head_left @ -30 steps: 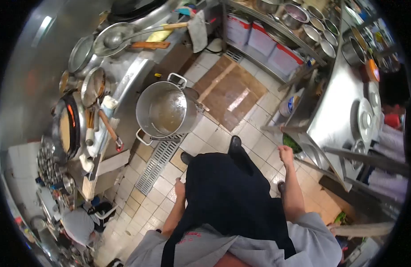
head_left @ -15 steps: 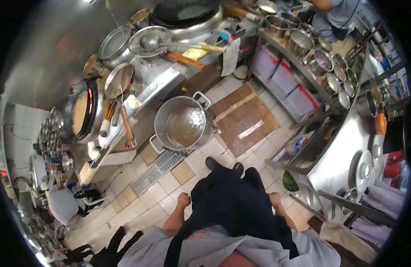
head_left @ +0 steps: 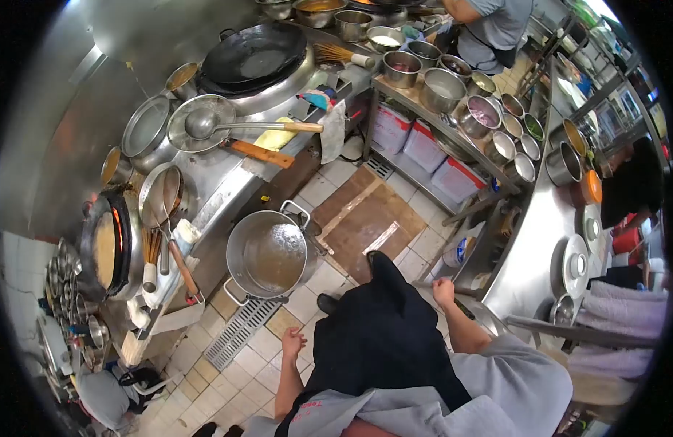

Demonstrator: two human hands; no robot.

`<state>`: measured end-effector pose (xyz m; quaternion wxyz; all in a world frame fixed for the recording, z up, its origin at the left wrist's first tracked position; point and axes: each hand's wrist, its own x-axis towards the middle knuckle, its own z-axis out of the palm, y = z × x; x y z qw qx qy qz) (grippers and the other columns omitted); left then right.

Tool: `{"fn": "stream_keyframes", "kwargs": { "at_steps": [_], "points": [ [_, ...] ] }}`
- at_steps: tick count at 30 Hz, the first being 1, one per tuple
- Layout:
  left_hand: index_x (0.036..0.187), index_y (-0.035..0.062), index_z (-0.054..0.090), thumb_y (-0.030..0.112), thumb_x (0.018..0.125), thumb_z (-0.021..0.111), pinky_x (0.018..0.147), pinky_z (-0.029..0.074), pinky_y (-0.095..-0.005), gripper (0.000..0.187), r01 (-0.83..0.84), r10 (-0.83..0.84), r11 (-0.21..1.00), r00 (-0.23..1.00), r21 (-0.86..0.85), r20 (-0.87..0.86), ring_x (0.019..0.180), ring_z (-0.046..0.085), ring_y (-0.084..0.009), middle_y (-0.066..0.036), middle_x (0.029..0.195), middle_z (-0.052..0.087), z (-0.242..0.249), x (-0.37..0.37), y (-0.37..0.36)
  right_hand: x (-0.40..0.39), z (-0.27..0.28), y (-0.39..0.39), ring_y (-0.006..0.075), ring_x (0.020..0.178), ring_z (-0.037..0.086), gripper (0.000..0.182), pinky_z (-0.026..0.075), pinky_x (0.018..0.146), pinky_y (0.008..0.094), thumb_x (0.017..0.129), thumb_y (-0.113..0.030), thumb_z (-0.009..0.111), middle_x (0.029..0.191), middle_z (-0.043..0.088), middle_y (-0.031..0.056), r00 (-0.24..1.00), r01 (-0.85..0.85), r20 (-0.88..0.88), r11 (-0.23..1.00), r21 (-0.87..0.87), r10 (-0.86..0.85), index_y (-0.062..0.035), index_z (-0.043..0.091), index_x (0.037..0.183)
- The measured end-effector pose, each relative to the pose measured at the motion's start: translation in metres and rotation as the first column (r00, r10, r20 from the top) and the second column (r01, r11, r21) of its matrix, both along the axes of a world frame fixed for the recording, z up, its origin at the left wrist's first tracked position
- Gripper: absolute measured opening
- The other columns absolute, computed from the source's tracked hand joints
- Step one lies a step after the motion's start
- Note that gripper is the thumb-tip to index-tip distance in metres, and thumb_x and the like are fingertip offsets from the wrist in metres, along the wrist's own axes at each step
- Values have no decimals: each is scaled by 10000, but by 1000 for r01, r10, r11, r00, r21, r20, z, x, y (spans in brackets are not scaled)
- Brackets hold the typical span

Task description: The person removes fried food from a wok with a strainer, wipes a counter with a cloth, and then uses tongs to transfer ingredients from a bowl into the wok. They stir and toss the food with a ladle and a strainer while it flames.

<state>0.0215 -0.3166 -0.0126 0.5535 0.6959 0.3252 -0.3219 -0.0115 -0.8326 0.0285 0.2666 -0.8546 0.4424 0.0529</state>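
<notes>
My left hand [head_left: 293,342] hangs at my side over the tiled floor, its fingers loosely curled but apart, holding nothing I can see. My right hand [head_left: 443,293] is closed in a loose fist beside the lower corner of the steel counter, and nothing shows in it. Ahead of me a large two-handled stockpot [head_left: 266,251] stands on the floor by the stove, with cloudy liquid inside. Neither hand touches it. A brown board [head_left: 373,218] lies on the tiles to the right of the pot, and my foot is at its near edge.
On the stove side are a black wok [head_left: 256,54], a strainer with a ladle [head_left: 202,125] and a pan over flame [head_left: 105,251]. A rack with several steel pots [head_left: 443,91] stands ahead right, near a co-worker [head_left: 493,33]. A floor drain [head_left: 242,331] lies left.
I have stepped forward and one foot has reached the board. My right hand has swung forward toward the counter corner. My left hand's fingers have loosened from a fist.
</notes>
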Motion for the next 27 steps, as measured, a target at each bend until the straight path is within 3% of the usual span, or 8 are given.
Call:
{"fn": "stream_keyframes", "kwargs": {
  "at_steps": [6,10,15,19,21,23,24,27],
  "points": [
    [1082,39,527,-16,748,513,543,495,-301,339,44,-28,986,994,161,-102,650,626,-223,-131,783,621,-8,-82,-15,68,-16,-22,347,863,619,191,487,789,416,757,-195,601,845,636,217,950,-238,-167,959,155,262,-42,672,847],
    [1057,38,549,0,739,542,558,494,-303,320,205,-160,915,975,348,-153,649,627,-219,-129,761,629,-14,-109,-39,136,-46,-73,363,757,624,179,496,691,411,750,-174,599,769,633,214,937,-346,73,937,58,342,-3,640,781],
    [1025,36,575,19,727,578,576,493,-306,298,151,-163,878,987,454,-13,647,628,-213,-126,732,638,-27,-49,-108,215,-81,-143,361,756,624,192,497,694,409,749,-179,575,769,630,219,956,-289,55,957,34,287,1,643,753],
    [1000,35,596,35,718,607,591,492,-308,282,25,-85,855,992,517,91,645,629,-208,-124,710,646,6,34,-168,248,-37,-161,355,806,626,181,492,736,411,725,-162,576,786,636,212,930,-366,65,927,81,361,-11,663,774],
    [987,35,607,43,714,622,598,491,-309,274,-88,29,876,991,475,129,644,629,-206,-123,699,649,-7,48,-180,255,-39,-168,353,816,625,177,490,746,407,720,-158,576,796,639,209,926,-378,39,921,94,376,-19,668,778],
    [990,32,603,83,713,641,602,490,-319,284,-279,230,927,950,248,209,642,629,-209,-135,697,648,-63,32,-171,262,-46,-170,344,822,626,169,489,754,393,715,-150,579,802,644,201,920,-391,3,916,87,392,-24,672,778],
    [991,31,601,103,713,650,604,489,-325,292,-361,327,924,916,128,231,641,628,-210,-141,696,647,-52,37,-177,266,-36,-163,342,821,626,171,489,754,392,716,-148,579,802,645,201,924,-377,-23,921,104,381,-23,671,786],
    [962,16,622,211,738,634,638,488,-356,297,-114,57,955,976,272,210,691,639,-255,-163,737,655,-27,13,-186,268,-21,-147,340,823,627,177,489,753,388,720,-146,579,808,646,199,923,-367,-65,917,156,380,-22,669,810]
  ]
}}
